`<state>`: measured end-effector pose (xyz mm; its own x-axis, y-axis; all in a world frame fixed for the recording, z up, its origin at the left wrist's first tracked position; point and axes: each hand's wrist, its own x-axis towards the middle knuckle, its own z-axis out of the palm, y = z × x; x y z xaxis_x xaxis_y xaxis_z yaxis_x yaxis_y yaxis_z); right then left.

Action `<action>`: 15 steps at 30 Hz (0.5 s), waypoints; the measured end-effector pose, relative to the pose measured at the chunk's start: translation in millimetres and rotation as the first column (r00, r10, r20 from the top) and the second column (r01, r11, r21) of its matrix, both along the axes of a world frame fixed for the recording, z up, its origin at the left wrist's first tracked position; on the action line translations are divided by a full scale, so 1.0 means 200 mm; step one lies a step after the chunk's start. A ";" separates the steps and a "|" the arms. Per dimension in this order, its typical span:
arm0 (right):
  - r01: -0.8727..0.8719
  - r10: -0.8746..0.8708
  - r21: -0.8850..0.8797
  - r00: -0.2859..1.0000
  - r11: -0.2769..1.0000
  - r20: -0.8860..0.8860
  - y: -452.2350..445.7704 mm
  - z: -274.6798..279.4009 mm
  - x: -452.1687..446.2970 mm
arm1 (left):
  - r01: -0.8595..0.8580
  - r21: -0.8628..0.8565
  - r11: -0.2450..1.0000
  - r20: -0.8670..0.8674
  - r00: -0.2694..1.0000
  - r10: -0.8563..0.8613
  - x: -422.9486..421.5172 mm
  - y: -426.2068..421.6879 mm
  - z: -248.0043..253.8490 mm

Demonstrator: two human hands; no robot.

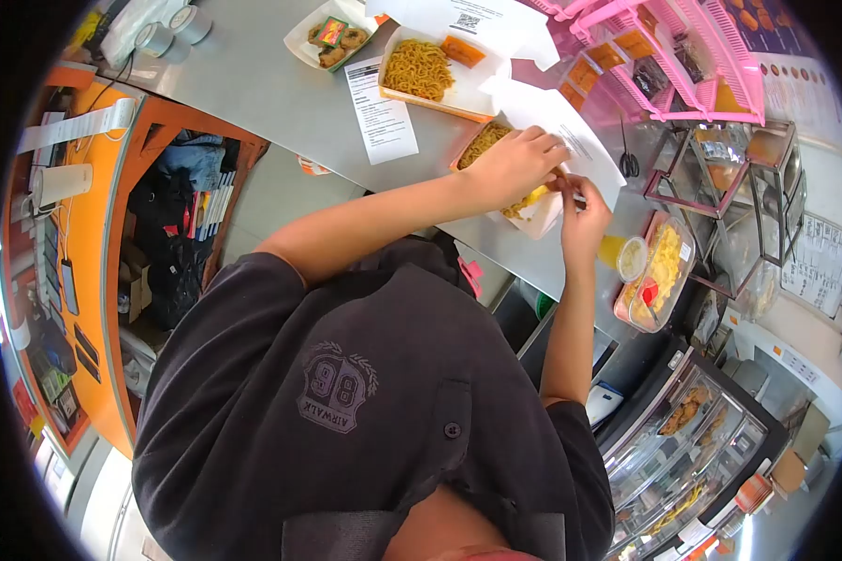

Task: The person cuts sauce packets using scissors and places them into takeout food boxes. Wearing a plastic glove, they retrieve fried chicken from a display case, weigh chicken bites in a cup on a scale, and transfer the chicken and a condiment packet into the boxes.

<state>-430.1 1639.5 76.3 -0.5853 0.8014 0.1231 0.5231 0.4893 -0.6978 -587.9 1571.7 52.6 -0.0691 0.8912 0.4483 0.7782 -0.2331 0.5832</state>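
So this person in a dark shirt [365,374] is working over the near noodle box [536,222] on a metal counter [290,103], noodles and something yellow showing inside. The left hand [519,166] is reaching across that box with fingers bent, and the right hand [585,213] is curling in at its right edge, fingertips right up by the left's. Can't tell if either one is gripping anything; the fingers are hiding it. Just beyond that box, a second noodle box [419,77] is sitting with an orange packet [463,50] in it. A printed slip [382,117] is lying to its left, and scissors [630,164] plus a clear tub of yellow chunks [666,257] are sitting to its right.
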 end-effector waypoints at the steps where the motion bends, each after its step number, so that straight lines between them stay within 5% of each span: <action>1: 0.026 -0.025 0.093 1.000 0.995 -0.005 0.00 -0.02 -0.02 | -0.054 0.107 0.993 0.081 0.996 0.045 -0.02 -0.05 0.05; 2: 0.049 -0.047 0.183 0.999 0.982 -0.012 0.01 -0.04 -0.04 | -0.117 0.206 0.971 0.167 0.982 0.083 -0.05 -0.11 0.07; 6: 0.044 -0.106 0.536 0.991 0.843 0.086 0.04 -0.16 -0.08 | -0.128 0.007 0.992 0.290 0.950 0.120 -0.26 -0.46 -0.08; 11: 0.046 -0.096 0.530 0.993 0.847 0.067 0.06 -0.27 -0.13 | -0.436 -0.200 0.877 0.183 0.863 0.471 -0.57 -0.84 -0.33; 15: 0.110 -0.141 0.475 0.990 0.873 0.030 0.07 -0.36 -0.15 | -0.521 -0.229 0.822 0.133 0.820 0.557 -0.70 -0.93 -0.41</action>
